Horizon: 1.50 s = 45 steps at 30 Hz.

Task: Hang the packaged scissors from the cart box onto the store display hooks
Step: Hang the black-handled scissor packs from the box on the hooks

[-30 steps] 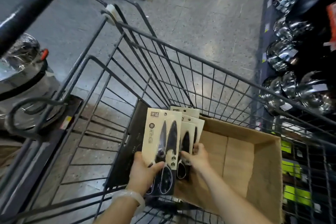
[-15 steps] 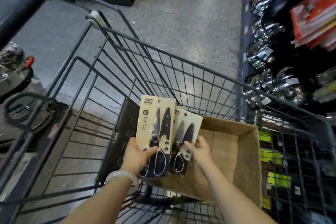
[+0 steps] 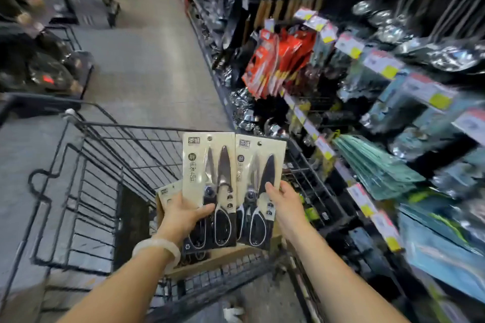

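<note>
My left hand [image 3: 185, 214] grips a beige-carded pack of black-handled scissors [image 3: 210, 165], with another pack [image 3: 169, 193] tucked behind it. My right hand [image 3: 284, 200] holds a second pack of the same scissors [image 3: 258, 173] by its right edge, thumb on the front. Both packs stand upright, side by side, above the cart. Under them the brown cardboard box [image 3: 223, 257] shows only its near rim inside the wire cart [image 3: 110, 173]. The store display [image 3: 341, 81] with hanging goods runs along the right; its hooks are blurred.
Red packets [image 3: 275, 60], teal packs [image 3: 375, 165] and shiny steel ladles and pots hang or sit on the right shelving, with price tags [image 3: 364, 202] along the rails. Dark cookware fills a low rack [image 3: 44, 65] at left. The grey aisle floor [image 3: 147, 60] stretches ahead.
Both hands have lifted the scissor packs up out of the box. The view has swung up and right from the cart floor to the aisle and display shelves.
</note>
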### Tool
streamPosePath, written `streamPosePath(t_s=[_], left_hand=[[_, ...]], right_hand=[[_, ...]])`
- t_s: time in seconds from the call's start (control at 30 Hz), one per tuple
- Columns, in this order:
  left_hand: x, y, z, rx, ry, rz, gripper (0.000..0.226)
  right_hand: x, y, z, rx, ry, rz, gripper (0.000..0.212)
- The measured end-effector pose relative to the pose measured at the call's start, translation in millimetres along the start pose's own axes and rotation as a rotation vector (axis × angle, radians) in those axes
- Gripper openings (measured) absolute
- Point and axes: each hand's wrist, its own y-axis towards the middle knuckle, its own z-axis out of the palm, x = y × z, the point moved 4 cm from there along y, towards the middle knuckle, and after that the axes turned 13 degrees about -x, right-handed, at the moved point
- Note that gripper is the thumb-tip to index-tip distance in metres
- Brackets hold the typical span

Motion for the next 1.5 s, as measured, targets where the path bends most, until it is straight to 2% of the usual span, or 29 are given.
streamPosePath(t_s=[0.23,0.4,0.63,0.73,0.83,0.87,0.9,1.0,1.1,1.27,1.4,1.5], left_hand=[[-27,-128,62,0.285,0.114,0.137,0.057],[-13,-229,127,0.52,0.259,0.288,0.03],[22,-385,213,0.839,0.487,0.47,0.057],[40,-461,234,0.912,0.576,0.547,0.059],[65,-518,253,0.996,0.592,0.576,0.091],[74,-534,257,1.025,0.627,0.602,0.091],[82,-548,260,1.028,0.679,0.628,0.082],[99,-577,266,1.003,0.615,0.584,0.045],[110,-596,273,1.018,0.624,0.601,0.034],[116,-603,278,1.015,0.626,0.604,0.046],[113,-599,279,1.013,0.686,0.644,0.043],[109,-595,282,0.997,0.713,0.694,0.051]], right_hand=[[3,-98,-153,-0.341,0.055,-0.034,0.006],[-29,-174,-264,-0.539,0.171,0.01,0.009],[-90,-294,-415,-0.856,0.22,0.096,0.042],[-114,-350,-472,-0.941,0.229,0.121,0.036],[-143,-400,-518,-1.015,0.27,0.168,0.053],[-154,-413,-529,-1.03,0.271,0.181,0.051],[-163,-424,-539,-1.046,0.264,0.178,0.044],[-175,-451,-563,-1.12,0.289,0.136,0.013],[-177,-463,-587,-1.146,0.308,0.122,0.013],[-168,-458,-618,-1.146,0.294,0.099,0.038],[-164,-443,-631,-1.141,0.336,0.099,0.025],[-168,-436,-634,-1.123,0.317,0.123,0.033]])
